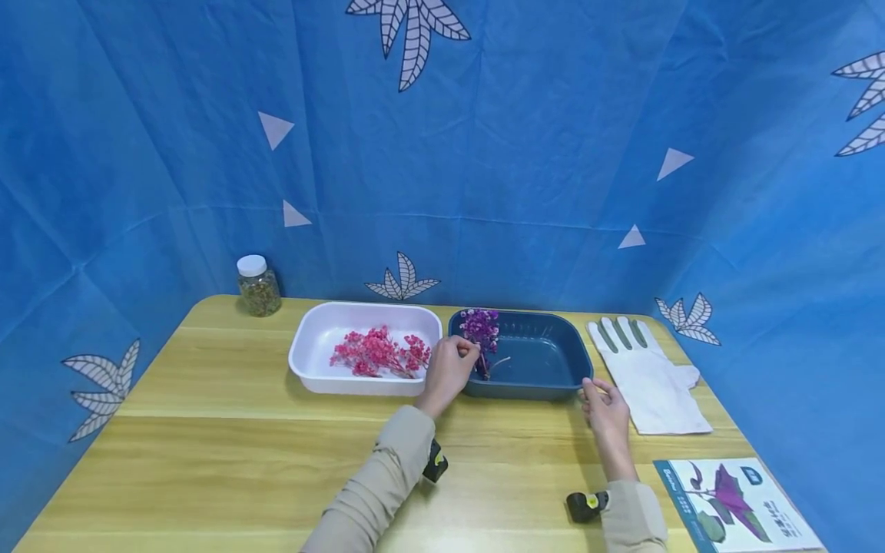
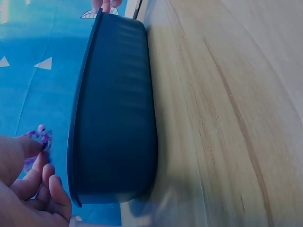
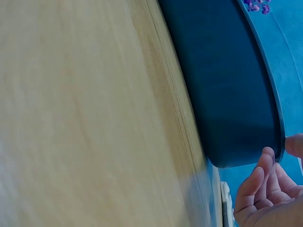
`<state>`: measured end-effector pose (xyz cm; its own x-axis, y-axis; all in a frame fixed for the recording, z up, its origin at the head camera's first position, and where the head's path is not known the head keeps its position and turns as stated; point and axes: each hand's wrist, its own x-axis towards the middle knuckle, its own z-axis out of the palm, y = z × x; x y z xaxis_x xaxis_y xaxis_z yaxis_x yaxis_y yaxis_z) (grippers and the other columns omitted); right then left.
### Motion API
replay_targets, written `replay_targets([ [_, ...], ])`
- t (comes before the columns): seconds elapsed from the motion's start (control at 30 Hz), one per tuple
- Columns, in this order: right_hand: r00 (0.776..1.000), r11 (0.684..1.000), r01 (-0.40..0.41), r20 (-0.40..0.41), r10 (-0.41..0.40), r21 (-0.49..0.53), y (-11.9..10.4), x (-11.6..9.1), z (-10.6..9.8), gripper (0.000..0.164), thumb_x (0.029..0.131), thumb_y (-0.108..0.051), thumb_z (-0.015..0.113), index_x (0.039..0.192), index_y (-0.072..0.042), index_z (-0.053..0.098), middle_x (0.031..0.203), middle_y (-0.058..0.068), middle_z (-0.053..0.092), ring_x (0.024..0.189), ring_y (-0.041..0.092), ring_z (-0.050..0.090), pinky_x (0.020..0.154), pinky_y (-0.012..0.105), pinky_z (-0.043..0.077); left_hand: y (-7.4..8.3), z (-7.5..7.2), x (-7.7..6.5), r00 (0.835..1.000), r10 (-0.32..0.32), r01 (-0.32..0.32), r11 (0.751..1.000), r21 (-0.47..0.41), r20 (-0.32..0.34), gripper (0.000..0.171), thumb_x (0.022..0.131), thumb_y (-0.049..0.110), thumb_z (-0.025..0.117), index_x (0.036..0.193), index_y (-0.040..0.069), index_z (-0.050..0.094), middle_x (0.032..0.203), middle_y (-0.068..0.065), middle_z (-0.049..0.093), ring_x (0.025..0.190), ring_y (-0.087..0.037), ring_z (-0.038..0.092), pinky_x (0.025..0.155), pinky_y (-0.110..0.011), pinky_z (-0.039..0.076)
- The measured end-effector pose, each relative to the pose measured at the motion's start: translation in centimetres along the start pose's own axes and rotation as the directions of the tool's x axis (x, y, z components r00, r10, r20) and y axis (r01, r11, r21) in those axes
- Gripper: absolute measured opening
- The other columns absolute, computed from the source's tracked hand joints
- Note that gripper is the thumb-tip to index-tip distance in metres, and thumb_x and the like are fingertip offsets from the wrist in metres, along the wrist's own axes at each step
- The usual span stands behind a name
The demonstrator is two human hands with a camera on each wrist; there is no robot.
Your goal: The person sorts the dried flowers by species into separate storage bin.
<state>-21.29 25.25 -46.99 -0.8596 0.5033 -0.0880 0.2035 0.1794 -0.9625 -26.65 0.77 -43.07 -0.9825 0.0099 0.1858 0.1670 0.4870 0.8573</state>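
Note:
My left hand (image 1: 449,369) pinches a sprig of small purple flowers (image 1: 480,324) between thumb and fingertips, over the left end of a dark blue tray (image 1: 532,391). The blossoms point toward the back, and a few stems (image 1: 482,369) hang down inside the tray. With my right hand (image 1: 606,408) I grip the tray's front right corner; in the right wrist view the thumb (image 3: 294,144) is on one side of the rim and the fingers (image 3: 267,177) on the other. In the left wrist view the flowers (image 2: 40,142) are partly hidden behind the fingers.
Just left stands a white tray (image 1: 359,386) with pink dried flowers (image 1: 376,349). A lidded jar (image 1: 259,288) is at the back left. White gloves (image 1: 653,388) with green-striped fingers lie to the right, and a printed booklet (image 1: 740,507) at the front right. A blue curtain (image 1: 442,177) encloses the table (image 1: 228,461).

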Motion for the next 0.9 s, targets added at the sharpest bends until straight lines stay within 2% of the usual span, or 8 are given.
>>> replay_targets([
  [0.27,1.0,1.0,0.007,-0.002,-0.007,-0.003,-0.1,0.2,0.1,0.05,0.096,-0.034,0.053,0.129,0.003,0.045,0.081,-0.004,0.064,0.068,0.004,0.055,0.059,0.016,0.047,0.0,0.1,-0.1,1.0,0.007,-0.008,1.0,0.015,0.019,0.012,0.089,0.016,0.066,0.092,0.005,0.069,0.085,-0.004,0.064,0.08,-0.016,0.057,0.073,-0.029,0.048],
  [0.53,1.0,1.0,0.011,0.002,-0.01,-0.014,0.0,0.1,0.3,0.05,0.097,-0.035,0.052,0.129,0.003,0.045,0.082,-0.003,0.065,0.07,0.005,0.056,0.06,0.017,0.048,-0.5,-0.2,-0.4,0.999,0.035,-0.034,0.999,-0.035,0.023,0.009,0.089,0.012,0.065,0.091,0.004,0.069,0.085,-0.004,0.061,0.079,-0.015,0.053,0.073,-0.028,0.046],
  [0.9,1.0,1.0,0.0,0.012,0.0,-0.001,-0.3,-0.1,0.1,0.049,0.096,-0.032,0.053,0.129,0.003,0.045,0.077,-0.008,0.063,0.068,0.003,0.057,0.061,0.017,0.048,-1.2,-1.9,-2.3,0.996,0.09,-0.087,0.986,-0.142,0.016,0.011,0.089,0.012,0.064,0.094,0.003,0.069,0.087,-0.006,0.065,0.076,-0.013,0.056,0.073,-0.026,0.048],
])
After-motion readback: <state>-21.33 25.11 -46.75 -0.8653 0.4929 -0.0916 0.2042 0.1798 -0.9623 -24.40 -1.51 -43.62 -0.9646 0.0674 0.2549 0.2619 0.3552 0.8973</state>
